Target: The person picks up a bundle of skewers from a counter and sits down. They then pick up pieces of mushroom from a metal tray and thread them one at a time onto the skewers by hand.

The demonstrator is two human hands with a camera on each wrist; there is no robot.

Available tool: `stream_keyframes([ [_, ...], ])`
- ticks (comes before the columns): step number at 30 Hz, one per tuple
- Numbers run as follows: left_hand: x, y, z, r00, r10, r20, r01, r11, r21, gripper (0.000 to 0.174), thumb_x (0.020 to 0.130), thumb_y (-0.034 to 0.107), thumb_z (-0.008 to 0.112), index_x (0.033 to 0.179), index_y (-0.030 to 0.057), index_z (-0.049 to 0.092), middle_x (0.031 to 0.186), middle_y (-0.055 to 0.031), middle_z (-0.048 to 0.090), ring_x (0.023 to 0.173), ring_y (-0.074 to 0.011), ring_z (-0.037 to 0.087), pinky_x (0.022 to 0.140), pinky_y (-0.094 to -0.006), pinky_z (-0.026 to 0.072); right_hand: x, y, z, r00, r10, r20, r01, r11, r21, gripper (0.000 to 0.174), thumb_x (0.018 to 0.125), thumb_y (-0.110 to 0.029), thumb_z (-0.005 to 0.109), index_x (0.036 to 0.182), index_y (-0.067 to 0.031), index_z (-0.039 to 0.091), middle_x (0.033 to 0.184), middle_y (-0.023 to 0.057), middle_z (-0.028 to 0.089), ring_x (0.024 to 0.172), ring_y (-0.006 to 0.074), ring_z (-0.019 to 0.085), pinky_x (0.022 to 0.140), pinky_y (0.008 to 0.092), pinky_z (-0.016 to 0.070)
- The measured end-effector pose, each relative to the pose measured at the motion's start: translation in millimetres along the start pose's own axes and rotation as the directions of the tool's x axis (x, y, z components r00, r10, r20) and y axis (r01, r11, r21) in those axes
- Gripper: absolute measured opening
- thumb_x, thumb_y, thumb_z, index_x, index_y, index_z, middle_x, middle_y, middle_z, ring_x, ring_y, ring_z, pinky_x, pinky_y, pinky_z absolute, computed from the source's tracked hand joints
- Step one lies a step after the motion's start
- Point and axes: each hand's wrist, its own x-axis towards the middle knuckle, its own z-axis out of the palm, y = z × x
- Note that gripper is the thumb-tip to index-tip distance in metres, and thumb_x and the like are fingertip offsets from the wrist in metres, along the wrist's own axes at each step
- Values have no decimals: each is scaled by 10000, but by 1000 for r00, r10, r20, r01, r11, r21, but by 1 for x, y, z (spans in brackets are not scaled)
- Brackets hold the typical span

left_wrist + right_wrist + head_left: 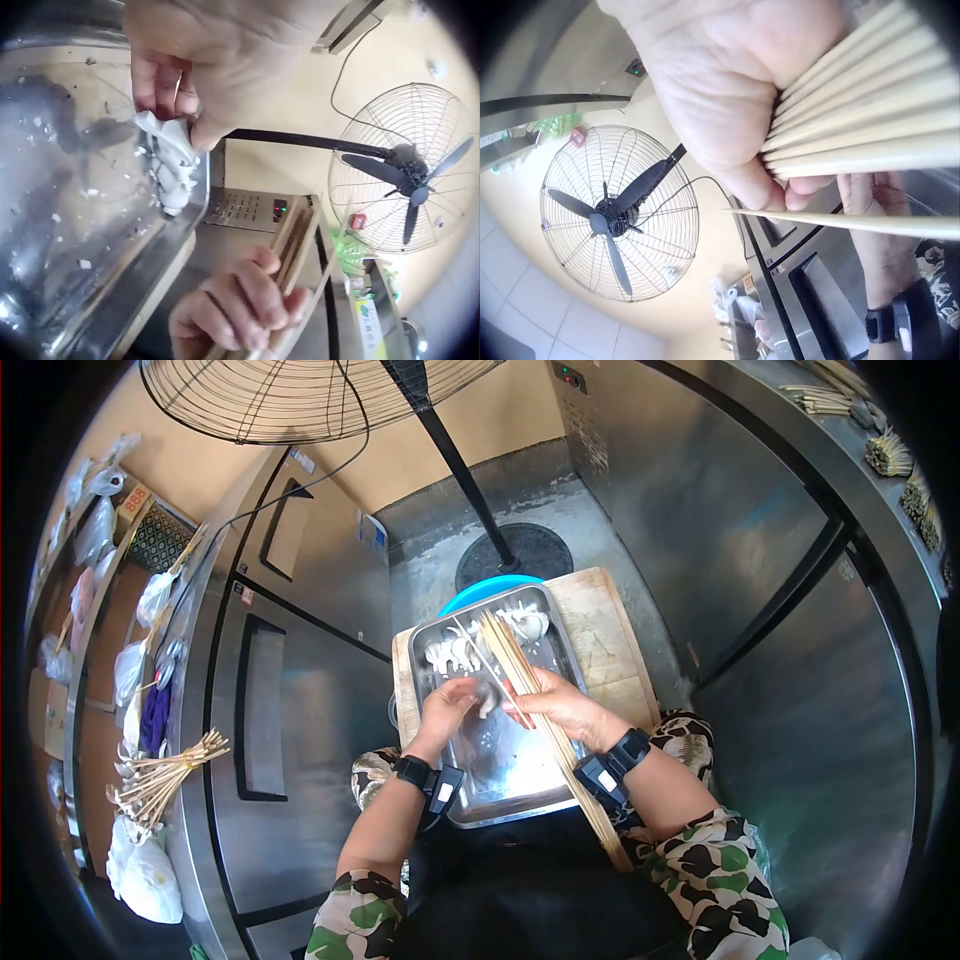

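Observation:
My left hand (447, 710) is over the metal tray (512, 758), pinching a soft, whitish, ragged-edged piece of food (174, 139) between thumb and fingers. Its exact kind cannot be told. The right hand (572, 712) grips a thick bundle of bamboo skewers (588, 800) slanting across the tray toward my lap. One skewer (855, 223) stands apart from the bundle at the right fingertips, its pointed end free in the right wrist view. Similar white pieces (453, 652) lie along the far end of the tray, with small white crumbs on its floor.
Under the tray is a wooden board (592, 618), with a blue rim (490, 590) behind it. A fan's pole and round base (540, 550) stand beyond. Steel cabinets (320, 710) flank both sides. Tied stick bundles (165, 775) lie on the left shelf; more sit at upper right.

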Motion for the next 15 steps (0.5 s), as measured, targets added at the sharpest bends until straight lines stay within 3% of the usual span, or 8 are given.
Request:
stream_keyframes([
  [3,-6,19,-12,955,278,-103,-240,930,280,148,863,81,561,1001,35,589,842,8,573,749,-58,512,679,-203,433,1,11,-6,999,-4,-41,2,999,-48,197,773,-65,650,900,-61,500,667,23,529,485,75,494,440,188,392],
  [4,-21,51,-7,985,138,-108,-135,990,28,133,886,137,545,963,38,588,793,31,558,673,-37,478,623,-177,411,4,13,-9,999,-15,-52,11,997,-80,195,768,-61,651,895,-60,502,667,22,529,485,76,495,438,190,392],
  [5,-28,67,-3,993,55,-107,-66,993,-97,157,897,187,536,935,45,592,749,41,550,615,-27,458,580,-166,390,5,15,-10,998,-8,-54,2,995,-101,189,765,-56,646,889,-59,504,669,20,529,484,76,494,437,192,393],
  [7,-45,98,6,995,-91,37,97,964,-246,169,897,204,537,927,48,592,740,29,557,614,-34,478,569,-173,395,9,17,-10,998,0,-55,-9,988,-154,176,759,-47,638,878,-57,509,672,15,530,481,74,492,435,196,395],
  [10,-50,102,26,978,-86,190,140,946,-293,172,898,217,536,907,57,596,710,25,555,591,-34,480,547,-178,394,7,14,-2,998,-4,-68,-5,991,-132,152,756,-43,621,855,-52,506,683,13,532,520,70,502,446,195,396],
  [15,-43,96,36,994,-77,84,101,937,-336,152,898,192,530,837,68,592,665,29,547,545,-37,468,509,-168,382,7,21,-7,997,-4,-74,-5,992,-130,168,758,-43,614,869,-49,487,680,17,521,538,71,495,453,193,391],
])
